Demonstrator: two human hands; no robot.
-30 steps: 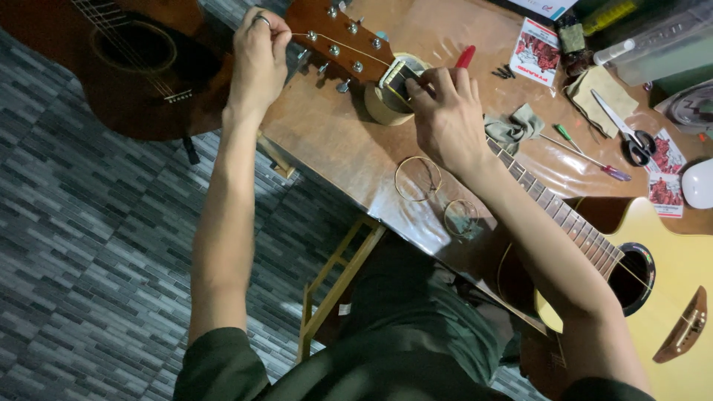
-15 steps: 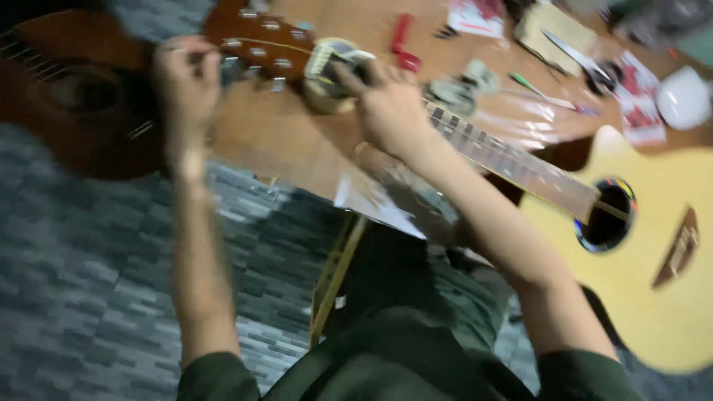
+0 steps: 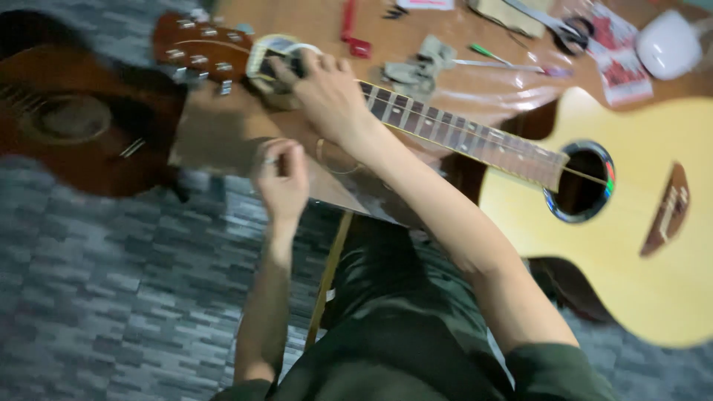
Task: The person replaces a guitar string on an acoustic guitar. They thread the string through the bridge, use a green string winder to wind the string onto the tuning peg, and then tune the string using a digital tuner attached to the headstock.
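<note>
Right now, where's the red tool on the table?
Head view, top centre: the red tool lies on the wooden table, just right of the guitar headstock and above the right hand.

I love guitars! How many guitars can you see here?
2: a yellow acoustic guitar lying across the table under the right hand, and a dark brown guitar at left.

Floor (image 3: 96, 297) is a grey carpet with a blocky, brick-like weave of lighter and darker patches, filling the whole lower left of the frame and showing again at the bottom right. The wooden bench (image 3: 223, 134) runs across the top, brown and a bit glossy, catching soft overhead light. A pale wooden leg (image 3: 327, 275) drops down mid-frame.
</note>
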